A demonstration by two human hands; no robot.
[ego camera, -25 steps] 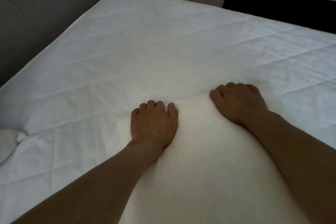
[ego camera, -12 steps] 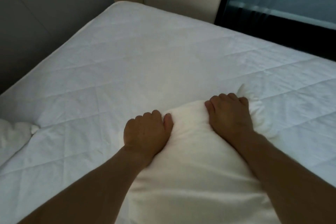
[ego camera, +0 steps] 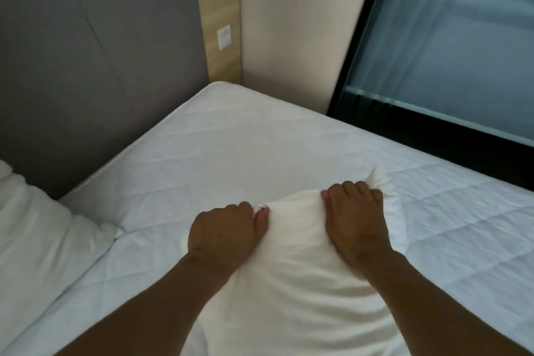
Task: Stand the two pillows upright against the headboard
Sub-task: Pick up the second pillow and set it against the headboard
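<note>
Here two pillows show on the bed [ego camera: 260,136]. The near pillow [ego camera: 297,283] lies at six o'clock, and both hands clutch its far edge: the left hand [ego camera: 225,234] bunches the cloth in a fist, the right hand [ego camera: 355,220] curls over the corner at its two o'clock. The second pillow [ego camera: 37,234] rests at nine o'clock by the grey headboard [ego camera: 86,66], well apart.

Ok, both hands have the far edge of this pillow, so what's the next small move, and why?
Probably lift that edge and swing the pillow left toward the grey headboard. The left hand and right hand both have a grip on its bunched far end, yet it lies flat on the mattress, away from the headboard where the other pillow sits.
</note>
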